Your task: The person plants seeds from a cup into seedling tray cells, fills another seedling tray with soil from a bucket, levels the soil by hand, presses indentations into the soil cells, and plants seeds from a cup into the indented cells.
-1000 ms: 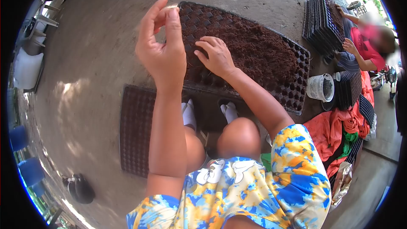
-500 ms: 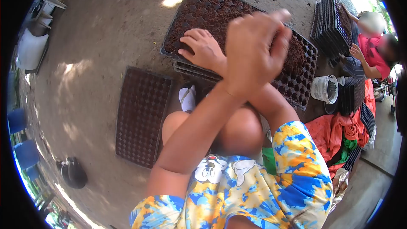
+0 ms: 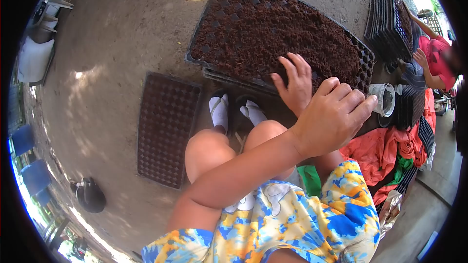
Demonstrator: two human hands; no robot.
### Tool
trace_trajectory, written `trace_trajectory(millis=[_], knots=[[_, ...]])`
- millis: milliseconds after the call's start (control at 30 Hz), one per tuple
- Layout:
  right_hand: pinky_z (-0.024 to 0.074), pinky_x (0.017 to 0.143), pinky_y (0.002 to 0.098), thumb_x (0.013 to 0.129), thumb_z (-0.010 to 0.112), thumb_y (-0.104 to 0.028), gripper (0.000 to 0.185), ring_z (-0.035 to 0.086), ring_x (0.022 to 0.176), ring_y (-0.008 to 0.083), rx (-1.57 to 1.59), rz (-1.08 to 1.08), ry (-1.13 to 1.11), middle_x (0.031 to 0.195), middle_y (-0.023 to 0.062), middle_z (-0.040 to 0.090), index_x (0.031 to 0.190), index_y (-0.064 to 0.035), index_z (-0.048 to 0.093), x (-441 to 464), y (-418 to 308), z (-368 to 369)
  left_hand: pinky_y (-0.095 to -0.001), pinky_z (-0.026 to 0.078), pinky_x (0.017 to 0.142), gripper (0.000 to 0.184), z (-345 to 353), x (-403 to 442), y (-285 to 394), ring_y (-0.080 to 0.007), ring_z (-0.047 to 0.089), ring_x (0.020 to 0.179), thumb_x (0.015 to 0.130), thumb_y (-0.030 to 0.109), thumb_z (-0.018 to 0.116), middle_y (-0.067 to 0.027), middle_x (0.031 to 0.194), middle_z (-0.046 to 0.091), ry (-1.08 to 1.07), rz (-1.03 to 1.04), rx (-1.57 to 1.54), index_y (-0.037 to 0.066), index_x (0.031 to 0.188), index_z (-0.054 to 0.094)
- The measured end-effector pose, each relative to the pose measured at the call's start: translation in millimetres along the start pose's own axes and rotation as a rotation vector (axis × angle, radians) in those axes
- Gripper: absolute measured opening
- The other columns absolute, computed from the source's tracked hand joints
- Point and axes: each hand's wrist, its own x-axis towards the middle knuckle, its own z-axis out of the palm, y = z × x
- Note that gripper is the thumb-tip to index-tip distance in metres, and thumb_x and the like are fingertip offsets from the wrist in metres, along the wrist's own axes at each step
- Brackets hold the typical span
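A black seedling tray (image 3: 195, 44) lies in front of me on a few more trays, most of its cells covered with dark brown soil (image 3: 297, 34). My left arm crosses over my right. Near the tray's right front corner, my left hand (image 3: 331, 117) is closed, its fingers curled down; what they hold, if anything, is hidden. Just behind it, my right hand (image 3: 297, 85) hovers at or touches the soil by the front edge, fingers apart; I cannot tell which. Some cells at the far left and right end show through the soil.
Another filled tray (image 3: 168, 129) lies on the ground at left. To the right are a tall tray stack (image 3: 387, 27), a white bucket (image 3: 385, 98), a smaller stack (image 3: 409, 107) and orange sheeting (image 3: 385, 146). A person in pink (image 3: 435, 61) works beside the tall stack.
My left hand has moved right and toward me. My right hand has swept right across the tray from its left front corner, and soil now covers more cells at the right.
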Motion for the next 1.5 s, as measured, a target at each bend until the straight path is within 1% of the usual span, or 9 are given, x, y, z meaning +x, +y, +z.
trace_trajectory(millis=[167, 467, 533, 667, 867, 933, 1033, 1300, 1500], knots=[[0.0428, 0.092, 0.042, 0.078, 0.071, -0.02, 0.026, 0.053, 0.108, 0.0292, 0.146, -0.349, -0.088, 0.109, 0.0086, 0.056, 0.1, -0.0102, 0.063, 35, -44, 53, -0.0406, 0.041, 0.084, 0.037, -12, 2, -2, -0.0199, 0.059, 0.084, 0.079, 0.02, 0.067, -0.0015, 0.093, 0.062, 0.006, -0.008, 0.072, 0.012, 0.114, 0.062], [0.0379, 0.097, 0.0455, 0.077, 0.07, -0.011, 0.035, 0.05, 0.116, 0.0322, -0.166, -0.126, 0.109, 0.119, 0.0109, 0.055, 0.11, -0.0064, 0.059, 23, -20, -10, -0.0406, 0.041, 0.084, 0.035, -19, 6, -9, -0.0202, 0.058, 0.083, 0.081, 0.022, 0.066, -0.0016, 0.091, 0.062, 0.06, 0.004, 0.047, 0.011, 0.113, 0.062], [0.0312, 0.104, 0.049, 0.078, 0.071, -0.021, 0.051, 0.042, 0.126, 0.0347, 0.062, -0.24, -0.069, 0.132, 0.0144, 0.047, 0.122, -0.0052, 0.053, 42, -54, 24, -0.0401, 0.041, 0.083, 0.034, -17, 7, -13, -0.02, 0.058, 0.083, 0.081, 0.022, 0.066, -0.0017, 0.09, 0.062, 0.067, 0.014, 0.055, 0.011, 0.113, 0.062], [0.0104, 0.116, 0.0444, 0.088, 0.035, -0.069, 0.09, 0.012, 0.144, 0.0302, 0.047, -0.497, -0.475, 0.154, 0.0175, 0.018, 0.147, -0.0016, 0.024, 52, -112, 119, -0.0381, 0.041, 0.081, 0.035, -27, 13, -24, -0.0194, 0.058, 0.082, 0.08, 0.022, 0.068, -0.0011, 0.089, 0.063, 0.094, 0.022, 0.139, 0.011, 0.113, 0.062], [0.0103, 0.116, 0.0451, 0.085, 0.044, -0.066, 0.092, 0.011, 0.145, 0.0295, -0.177, -0.107, -0.411, 0.155, 0.0166, 0.016, 0.147, -0.0016, 0.021, 40, -24, 47, -0.0379, 0.041, 0.08, 0.035, -28, 16, -27, -0.0212, 0.059, 0.082, 0.08, 0.023, 0.068, -0.0029, 0.09, 0.063, 0.078, 0.022, 0.104, 0.01, 0.112, 0.062], [0.0192, 0.113, 0.0456, 0.091, 0.043, -0.058, 0.079, 0.027, 0.141, 0.0298, -0.464, -0.121, -0.215, 0.15, 0.0186, 0.029, 0.144, -0.0002, 0.031, 17, 31, 14, -0.0409, 0.041, 0.081, 0.034, -19, 15, -23, -0.0217, 0.059, 0.084, 0.081, 0.025, 0.067, -0.0034, 0.091, 0.063, 0.094, 0.014, 0.044, 0.01, 0.112, 0.062], [0.0075, 0.114, 0.0497, 0.094, 0.039, -0.057, 0.075, 0.026, 0.141, 0.0285, -0.751, 0.112, -0.081, 0.151, 0.0146, 0.03, 0.145, -0.0027, 0.03, 25, 59, 4, -0.0424, 0.04, 0.082, 0.032, -2, 12, -17, -0.0212, 0.058, 0.083, 0.081, 0.027, 0.066, -0.0033, 0.088, 0.063, 0.133, 0.039, -0.016, 0.01, 0.108, 0.063], [0.0074, 0.116, 0.0432, 0.09, 0.031, -0.07, 0.087, 0.01, 0.145, 0.027, -0.104, -0.307, -0.32, 0.156, 0.0137, 0.017, 0.148, -0.0059, 0.023, 116, -91, 143, -0.041, 0.039, 0.083, 0.03, 3, 26, -19, -0.0211, 0.057, 0.08, 0.08, 0.026, 0.065, -0.0043, 0.084, 0.06, 0.165, 0.015, 0.054, 0.007, 0.103, 0.063], [0.0066, 0.116, 0.0432, 0.089, 0.028, -0.071, 0.091, 0.008, 0.145, 0.0277, -0.186, 0.077, -0.298, 0.156, 0.0163, 0.014, 0.148, -0.0019, 0.02, 120, -10, 103, -0.0404, 0.04, 0.083, 0.034, -10, 32, -29, -0.0199, 0.058, 0.083, 0.08, 0.027, 0.067, -0.0017, 0.09, 0.062, 0.124, 0.009, 0.142, 0.011, 0.11, 0.063]])
